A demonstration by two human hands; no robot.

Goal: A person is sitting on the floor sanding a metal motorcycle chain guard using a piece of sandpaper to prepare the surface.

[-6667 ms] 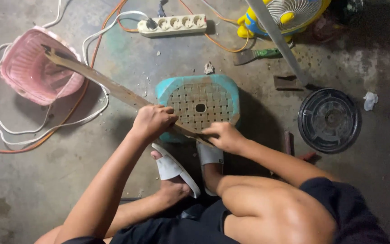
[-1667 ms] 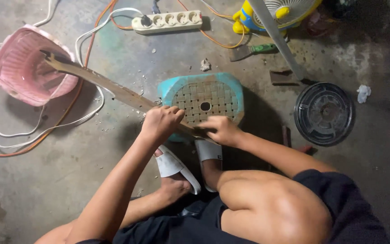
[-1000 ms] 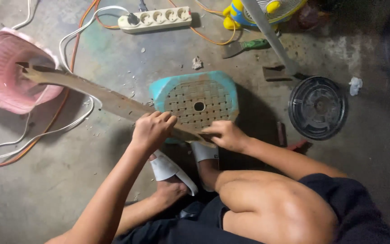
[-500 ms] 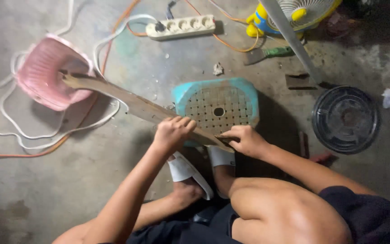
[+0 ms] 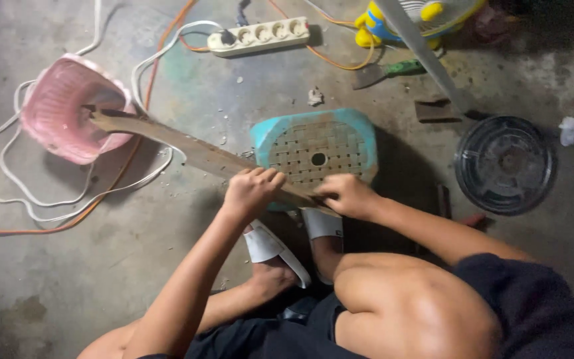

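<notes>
Hands first: your left hand [image 5: 252, 191] curls its fingers over the top edge of a long, worn wooden slat [image 5: 194, 151], pressed together around it about midway along its length. Your right hand [image 5: 345, 197] grips the slat's near end, fingers closed over it, just beside the left hand and a little lower. Both grips sit at the front edge of a teal plastic stool [image 5: 313, 151], whose perforated top with a round centre hole lies directly beyond your knuckles; the slat rests across that front edge.

From your left grip, the slat runs away up and to the left, tilted, and its far tip reaches the rim of a pink plastic basket [image 5: 68, 119] lying on the concrete floor [image 5: 68, 266]. White cable [image 5: 54, 216] and an orange cord [image 5: 28, 229] loop on the floor around the basket, well apart from your hands.

Below your grips, your feet in white sandals [image 5: 270, 247] stand just under the stool's front.

Beyond the stool, a white power strip [image 5: 260, 36] lies on the floor. To the right of your right grip, well apart, sits a dark round fan grille [image 5: 503, 165]. Further beyond it, a yellow and blue fan [image 5: 420, 16] stands at the frame's top edge, with a green-handled tool [image 5: 393, 69] near its base.
</notes>
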